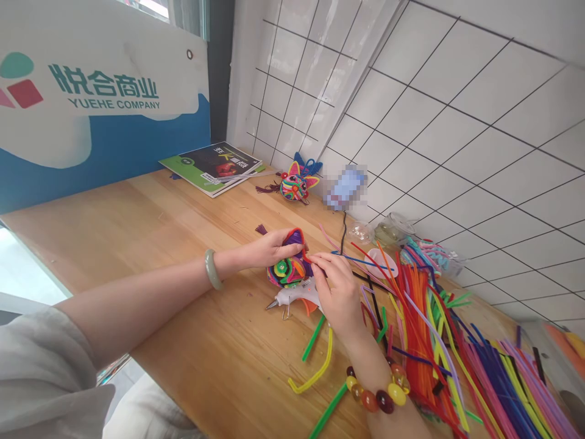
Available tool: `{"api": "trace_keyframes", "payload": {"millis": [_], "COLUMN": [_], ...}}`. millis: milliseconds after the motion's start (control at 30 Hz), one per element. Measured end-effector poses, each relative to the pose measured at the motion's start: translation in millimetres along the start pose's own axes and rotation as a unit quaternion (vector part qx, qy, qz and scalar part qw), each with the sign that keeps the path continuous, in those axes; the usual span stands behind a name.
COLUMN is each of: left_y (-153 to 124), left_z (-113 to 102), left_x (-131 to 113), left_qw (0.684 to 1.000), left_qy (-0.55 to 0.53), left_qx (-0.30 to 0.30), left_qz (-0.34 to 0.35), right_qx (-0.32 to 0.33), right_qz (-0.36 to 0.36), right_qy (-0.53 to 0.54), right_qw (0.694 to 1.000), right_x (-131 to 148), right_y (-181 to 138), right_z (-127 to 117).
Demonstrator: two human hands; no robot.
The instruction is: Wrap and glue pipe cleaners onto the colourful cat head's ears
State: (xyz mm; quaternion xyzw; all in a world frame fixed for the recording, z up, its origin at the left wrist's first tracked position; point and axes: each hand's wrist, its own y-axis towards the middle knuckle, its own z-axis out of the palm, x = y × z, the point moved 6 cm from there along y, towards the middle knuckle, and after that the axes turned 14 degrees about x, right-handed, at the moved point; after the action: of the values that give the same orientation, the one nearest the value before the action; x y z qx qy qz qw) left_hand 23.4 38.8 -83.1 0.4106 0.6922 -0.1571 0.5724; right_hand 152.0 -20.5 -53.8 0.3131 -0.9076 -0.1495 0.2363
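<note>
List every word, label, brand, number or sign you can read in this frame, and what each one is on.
"悦合商业": on the large blue-and-white board.
"YUEHE COMPANY": on the same board, beneath those characters.
Too small and skewed to read reliably: the cover lettering on the green-and-black book.
Too small to read: the marking on the white glue gun.
Unreadable: the pixelated patch by the wall.

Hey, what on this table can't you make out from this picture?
All in the head view:
Figure: partly covered by the left hand.
Glue gun: rear end hidden behind the right hand.
Object by the wall: blurred by pixelation, so its details are lost.
Book: smallest cover print too small to read.
Pipe cleaners: some cut off by the bottom edge.
</note>
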Motion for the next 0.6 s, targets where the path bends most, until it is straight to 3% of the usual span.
{"api": "trace_keyframes", "payload": {"millis": [600], "left_y": [0.0], "left_z": [-1.0], "left_x": [-0.6], "left_qw": [1.000], "left_qy": [0.031], "left_qx": [0.000], "left_qz": [-0.005], "right_qx": [0.044], "right_qz": [-0.021], "right_qy": [-0.056], "right_qw": [0.997], "right_x": [3.3], "right_y": [3.3], "right_z": [1.9]}}
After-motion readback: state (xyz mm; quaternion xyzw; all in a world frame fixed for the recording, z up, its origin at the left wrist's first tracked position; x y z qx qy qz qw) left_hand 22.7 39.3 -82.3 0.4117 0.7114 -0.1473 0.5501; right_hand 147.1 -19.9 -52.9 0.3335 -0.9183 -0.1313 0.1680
